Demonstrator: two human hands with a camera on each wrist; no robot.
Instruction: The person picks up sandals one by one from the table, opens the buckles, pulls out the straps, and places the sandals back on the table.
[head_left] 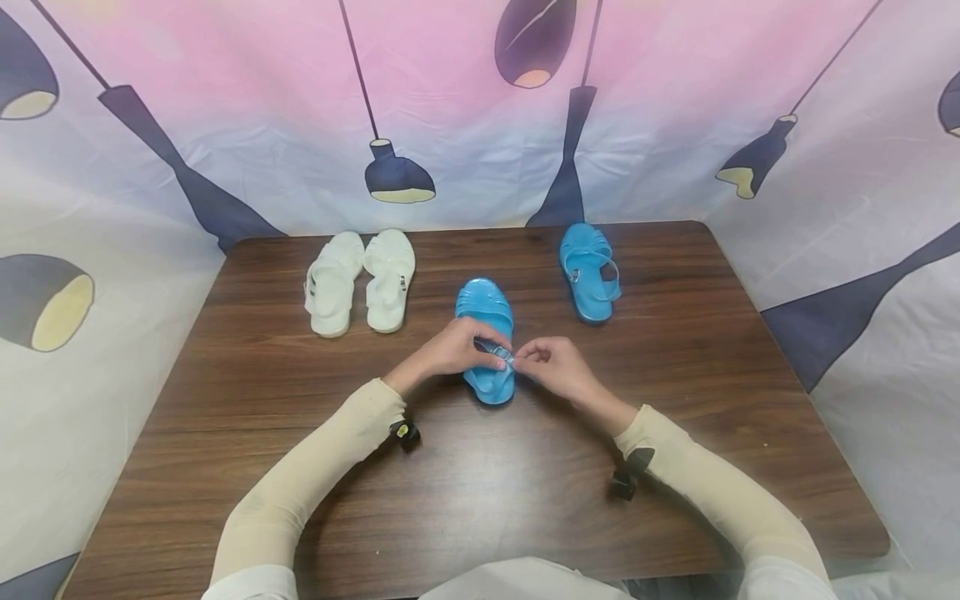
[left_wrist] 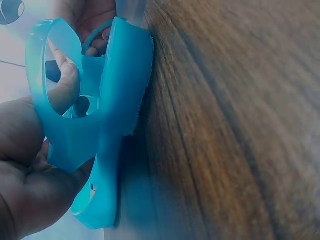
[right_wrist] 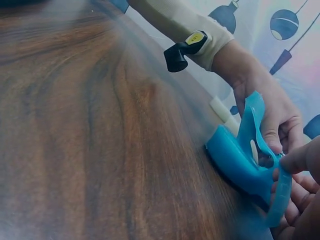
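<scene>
A blue sandal [head_left: 483, 298] stands on the table in front of me, toe pointing away. My left hand [head_left: 453, 348] reaches over its left side and holds the ankle strap at the small metal buckle [head_left: 501, 353]. From the other side my right hand [head_left: 561, 368] pinches the strap beside the buckle. In the right wrist view, a free length of strap [right_wrist: 281, 202] curves down by the right fingers. The left wrist view catches the sandal's side [left_wrist: 125, 75] close up, with the left thumb and fingers around its upper part. Fingers partly hide the buckle.
Another blue sandal [head_left: 592, 287] stands at the back right of the wooden table [head_left: 480, 500]. Two white sandals [head_left: 330, 292] are side by side at the back left. A curtain [head_left: 465, 108] printed with lamps hangs behind the table.
</scene>
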